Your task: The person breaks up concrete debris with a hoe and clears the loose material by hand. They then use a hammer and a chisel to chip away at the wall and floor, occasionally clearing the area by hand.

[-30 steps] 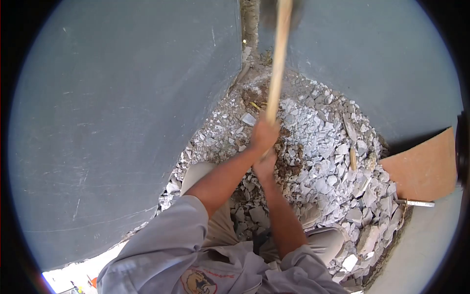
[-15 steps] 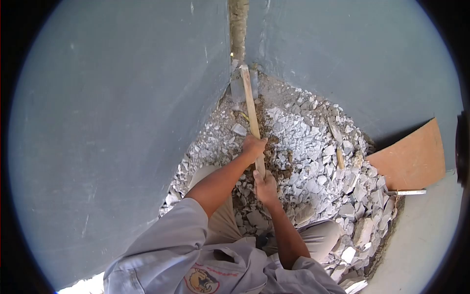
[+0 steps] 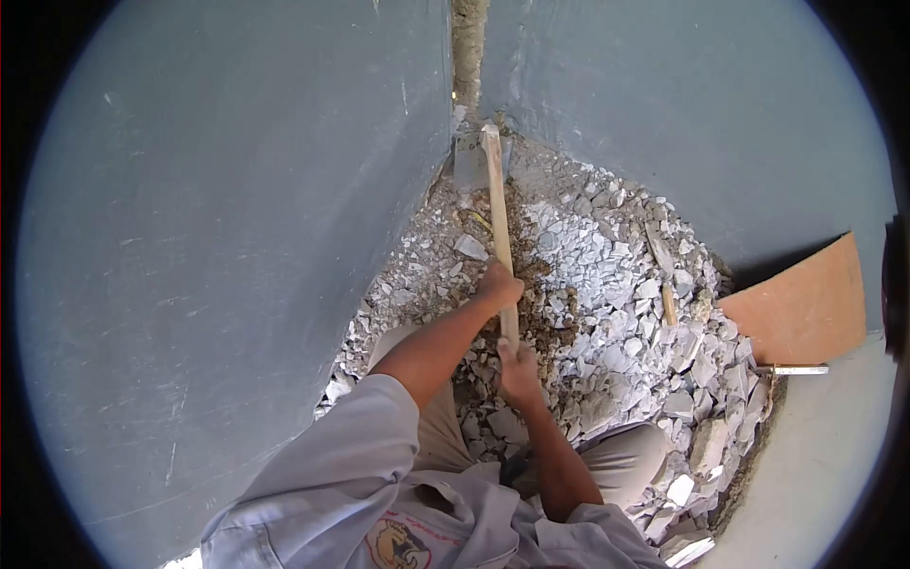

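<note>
A long wooden handle (image 3: 499,204) runs up the middle of the view, with a flat grey metal blade (image 3: 469,163) at its far end in the corner between the walls. My left hand (image 3: 500,284) is wrapped round the handle at about its middle. Closer to my body, my right hand (image 3: 518,375) grips the handle's near end. Beneath the tool lie brown soil and broken rubble (image 3: 597,275). A pale flat chunk (image 3: 471,247) rests left of the handle.
Grey walls (image 3: 237,237) rise on both sides and meet at a rough vertical gap (image 3: 468,57). At the right are a curved orange-brown sheet (image 3: 806,299), a metal bar (image 3: 796,370) and a small wood piece (image 3: 669,305) on the rubble.
The view has shifted slightly, so the walls and rubble sit a little differently. Both hands keep their hold on the handle, which appears slightly farther right and more upright in the view.
</note>
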A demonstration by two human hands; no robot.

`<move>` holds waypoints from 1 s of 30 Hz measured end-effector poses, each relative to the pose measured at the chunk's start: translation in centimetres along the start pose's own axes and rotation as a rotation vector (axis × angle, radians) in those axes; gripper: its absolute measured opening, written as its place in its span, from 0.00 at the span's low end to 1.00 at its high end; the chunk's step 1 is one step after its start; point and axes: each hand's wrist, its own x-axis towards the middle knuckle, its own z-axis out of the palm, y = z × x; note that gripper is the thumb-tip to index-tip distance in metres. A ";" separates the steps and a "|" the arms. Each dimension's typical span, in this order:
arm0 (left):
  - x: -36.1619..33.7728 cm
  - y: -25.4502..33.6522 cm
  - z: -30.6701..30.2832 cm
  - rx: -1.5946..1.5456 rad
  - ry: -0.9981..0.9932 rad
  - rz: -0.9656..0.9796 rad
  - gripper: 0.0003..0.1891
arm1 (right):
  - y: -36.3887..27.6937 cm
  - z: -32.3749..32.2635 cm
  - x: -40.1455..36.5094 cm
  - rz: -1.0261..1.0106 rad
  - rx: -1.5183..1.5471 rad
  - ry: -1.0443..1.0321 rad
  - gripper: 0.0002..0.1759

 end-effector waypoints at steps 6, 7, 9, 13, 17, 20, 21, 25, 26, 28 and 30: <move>-8.1 -0.4 1.1 -0.107 -0.076 0.024 0.33 | -3.7 -2.6 -9.8 0.160 -0.153 0.037 0.18; -8.7 0.1 1.2 -0.206 -0.120 -0.017 0.31 | -2.5 -4.2 -11.7 0.051 -0.278 0.034 0.18; -8.8 1.8 0.6 -0.407 -0.208 -0.092 0.27 | -2.1 -6.9 -15.9 -0.056 -0.446 0.047 0.17; -9.5 4.5 2.2 -0.855 -0.261 -0.186 0.15 | -8.2 -10.0 -27.4 -0.089 -0.546 0.165 0.17; -16.6 7.0 3.3 -1.039 -0.509 -0.227 0.11 | -9.3 -15.6 -37.6 0.261 -0.615 0.266 0.20; -23.2 6.8 4.9 -1.186 -0.834 -0.332 0.12 | -3.0 -21.0 -44.0 0.132 -0.146 0.303 0.20; -23.7 7.3 5.0 -1.186 -0.825 -0.312 0.11 | -2.1 -21.7 -44.3 0.135 -0.400 0.316 0.18; -22.3 13.4 -2.3 -1.140 -0.771 0.100 0.08 | -5.2 -17.9 -38.8 -0.030 -0.684 0.367 0.14; -21.0 15.8 -5.1 -1.169 -0.703 0.242 0.07 | -5.8 -16.7 -36.1 -0.041 -0.741 0.372 0.16; -19.8 21.6 -12.6 -1.119 -0.591 0.493 0.16 | -7.6 -12.8 -29.1 -0.370 -0.577 0.373 0.15; -19.5 26.9 -18.7 -1.017 -0.406 0.887 0.23 | -10.1 -9.2 -21.2 -0.638 -0.512 0.289 0.18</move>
